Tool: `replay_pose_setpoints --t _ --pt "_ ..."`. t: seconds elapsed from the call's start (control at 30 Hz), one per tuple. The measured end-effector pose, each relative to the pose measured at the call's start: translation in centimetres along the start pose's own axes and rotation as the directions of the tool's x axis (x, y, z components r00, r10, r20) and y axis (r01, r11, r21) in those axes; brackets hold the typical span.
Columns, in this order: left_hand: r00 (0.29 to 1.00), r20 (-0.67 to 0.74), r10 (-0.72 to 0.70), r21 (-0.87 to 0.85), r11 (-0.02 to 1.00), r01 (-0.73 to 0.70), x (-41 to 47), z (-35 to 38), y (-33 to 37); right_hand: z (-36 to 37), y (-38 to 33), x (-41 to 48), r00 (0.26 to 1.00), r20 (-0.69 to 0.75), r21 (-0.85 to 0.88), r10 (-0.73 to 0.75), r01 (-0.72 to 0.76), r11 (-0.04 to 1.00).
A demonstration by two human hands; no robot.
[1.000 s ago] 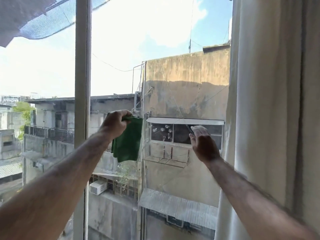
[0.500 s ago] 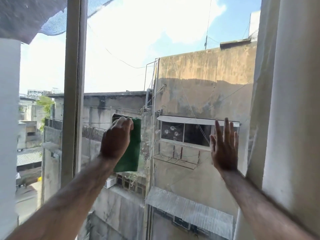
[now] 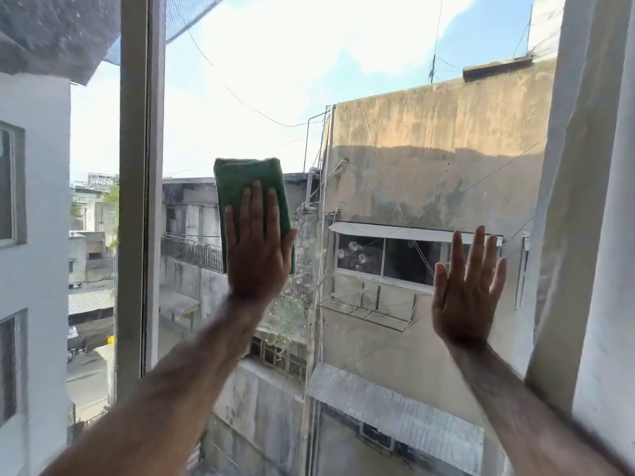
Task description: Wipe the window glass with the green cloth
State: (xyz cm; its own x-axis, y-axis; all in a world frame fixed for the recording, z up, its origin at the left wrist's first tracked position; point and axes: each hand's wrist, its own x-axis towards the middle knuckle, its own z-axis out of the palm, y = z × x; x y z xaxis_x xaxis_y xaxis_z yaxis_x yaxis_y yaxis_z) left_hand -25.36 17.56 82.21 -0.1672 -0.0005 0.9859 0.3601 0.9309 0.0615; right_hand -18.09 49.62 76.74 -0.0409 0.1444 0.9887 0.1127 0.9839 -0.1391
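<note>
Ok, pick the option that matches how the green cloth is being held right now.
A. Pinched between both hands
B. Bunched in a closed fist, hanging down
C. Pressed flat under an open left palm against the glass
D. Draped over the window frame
C: the left hand lies open with fingers spread flat over the green cloth on the window glass, while the right hand rests bare on the pane, apart from the cloth.

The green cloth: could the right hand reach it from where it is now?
Probably yes. The right hand lies flat and empty on the glass, nothing between it and the green cloth under the left hand.
</note>
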Motion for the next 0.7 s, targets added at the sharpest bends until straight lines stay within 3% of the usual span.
replay_pose_setpoints --t 0.07,0.13,0.23,0.33,0.43,0.53,0.6,0.7 --pt "0.993 -0.022 -0.114 -0.007 0.993 0.114 3.9 0.0 2.7 0.3 0.2 0.2 1.0 -0.011 0.001 -0.009 0.009 1.0" --pt "0.992 -0.046 -0.119 -0.01 0.993 0.118 5.0 0.5 4.6 0.5 0.4 0.1 1.0 -0.02 0.005 -0.012 0.012 1.0" --pt "0.998 -0.05 0.034 -0.004 0.999 -0.035 1.5 2.3 5.7 0.8 0.4 0.2 0.999 -0.033 0.006 -0.013 0.013 1.0" --pt "0.979 0.033 0.2 0.034 0.979 -0.201 -6.0 3.3 5.7 0.5 0.5 0.3 0.999 -0.033 0.009 -0.006 0.006 1.0" --pt "0.954 0.141 0.266 0.073 0.958 -0.278 -11.6 2.6 3.1 0.2 0.2 0.2 1.0 -0.009 0.012 0.001 -0.001 1.0" --pt "0.925 0.177 0.336 0.071 0.933 -0.352 -11.4 1.2 0.4 -0.1 -0.2 0.0 1.0 -0.005 0.021 0.006 -0.006 1.0" --pt "0.945 0.154 0.289 0.063 0.951 -0.301 -8.0 0.2 0.4 -0.1 -0.3 0.0 1.0 -0.007 0.017 0.01 -0.01 1.0" --pt "0.992 0.065 0.108 -0.003 0.994 -0.108 0.7 -1.1 2.2 0.0 -0.2 0.0 1.0 -0.012 0.012 0.008 -0.008 1.0"
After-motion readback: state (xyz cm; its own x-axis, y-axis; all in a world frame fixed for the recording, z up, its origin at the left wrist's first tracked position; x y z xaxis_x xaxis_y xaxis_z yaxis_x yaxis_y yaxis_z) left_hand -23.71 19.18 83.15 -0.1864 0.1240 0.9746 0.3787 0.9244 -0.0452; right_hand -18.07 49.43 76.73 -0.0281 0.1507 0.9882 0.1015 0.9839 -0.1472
